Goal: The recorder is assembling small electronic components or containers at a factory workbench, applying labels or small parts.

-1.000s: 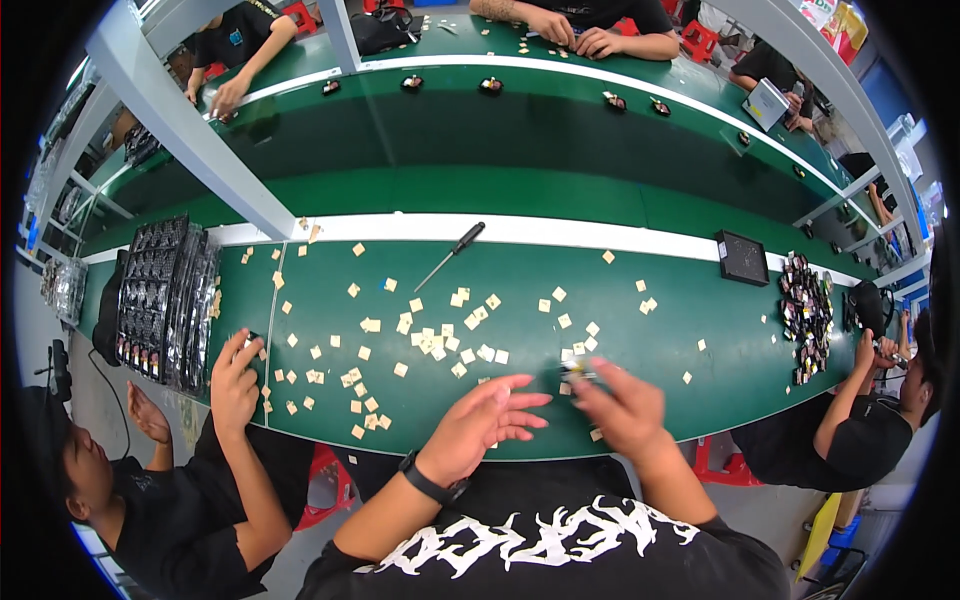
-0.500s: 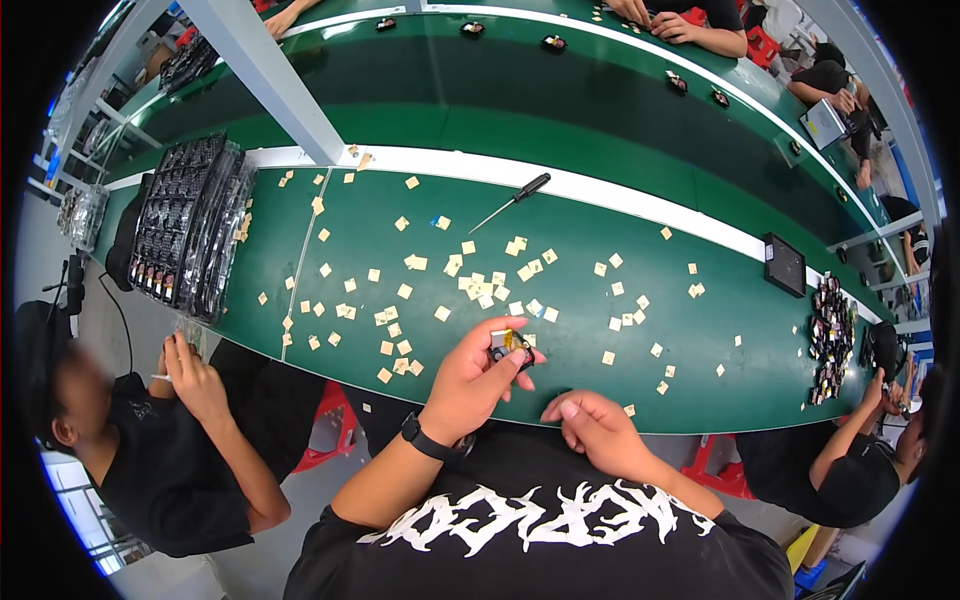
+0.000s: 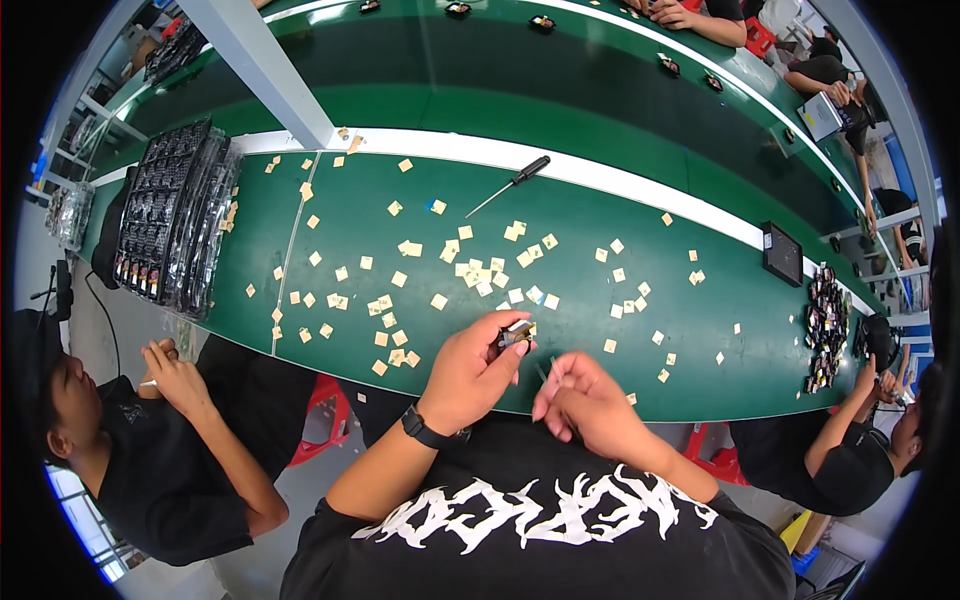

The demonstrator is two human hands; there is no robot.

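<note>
My left hand (image 3: 470, 368) is closed around a small dark electronic part (image 3: 516, 335) with a silvery face and a bit of yellow, gripped between thumb and fingers above the table's near edge. Just to its right, my right hand (image 3: 585, 400) is curled with the fingertips pinched together. A thin greyish strip-like thing (image 3: 543, 372) juts from those fingertips toward the part; it is too blurred to name. The two hands are apart. Many small cream square pieces (image 3: 484, 275) lie scattered over the green table (image 3: 560, 380) beyond them.
A black-handled screwdriver (image 3: 522, 178) lies near the white rail. Stacked black trays (image 3: 165, 220) stand at left. A black box (image 3: 782, 254) and a heap of dark parts (image 3: 826, 325) are at right. People sit on both sides; a grey post (image 3: 265, 75) rises at the back.
My right hand has moved slightly left and closed, with a thin greyish thing now showing at its fingertips. The dark part in my left hand has turned, showing more of its silvery face.
</note>
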